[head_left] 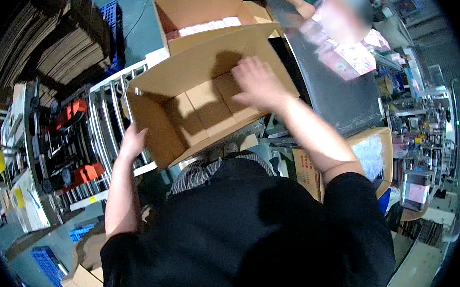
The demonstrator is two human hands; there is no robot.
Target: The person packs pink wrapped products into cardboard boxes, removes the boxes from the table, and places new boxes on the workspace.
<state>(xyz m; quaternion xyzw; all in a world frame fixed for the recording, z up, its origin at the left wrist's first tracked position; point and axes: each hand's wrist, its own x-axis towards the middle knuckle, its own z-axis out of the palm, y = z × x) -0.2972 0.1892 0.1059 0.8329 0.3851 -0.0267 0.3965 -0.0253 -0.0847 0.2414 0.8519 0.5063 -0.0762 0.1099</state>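
Note:
An open brown cardboard box (201, 108) stands in front of me, with its flaps up and nothing visible on its bottom. My right hand (258, 83) is over its right part, fingers spread and holding nothing; its shadow falls on the far wall. Against the box's left side is my left hand (133, 142), with the thumb apart from the fingers and its tip at the cardboard edge. I see no grip around that wall.
Beyond it, another cardboard box (199, 9) holds pale packages. A roller conveyor (115, 106) with red-orange parts lies to the left, cardboard stacks (68, 48) behind. At right, a person's hand (306, 10) is over a dark belt (339, 104) with pink packages (352, 60). A box with clear plastic (369, 155) stands near my right elbow.

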